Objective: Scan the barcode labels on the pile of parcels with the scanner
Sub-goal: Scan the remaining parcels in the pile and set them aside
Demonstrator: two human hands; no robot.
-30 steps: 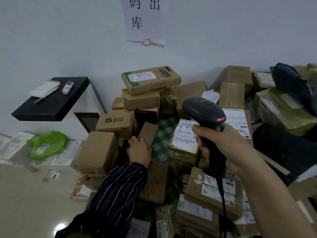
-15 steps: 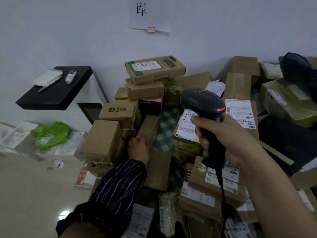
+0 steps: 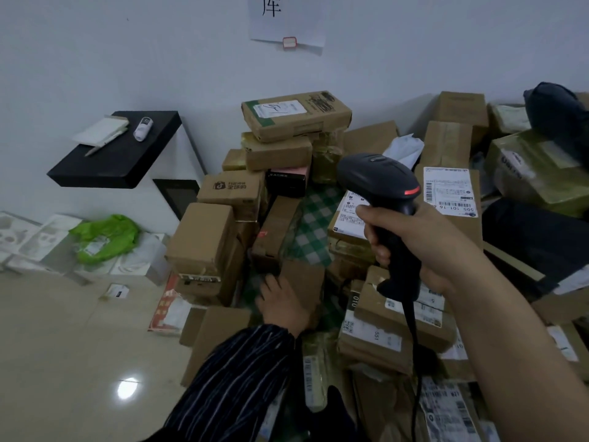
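Right hand (image 3: 414, 247): fingers wrapped round the handle of the scanner (image 3: 379, 186), held above the pile of parcels (image 3: 204, 240).
Left hand (image 3: 280, 303): blurred, against a low brown box (image 3: 306, 282); grip cannot be told.
Progress: many labels (image 3: 451, 189) face up; most scanning probably remains.
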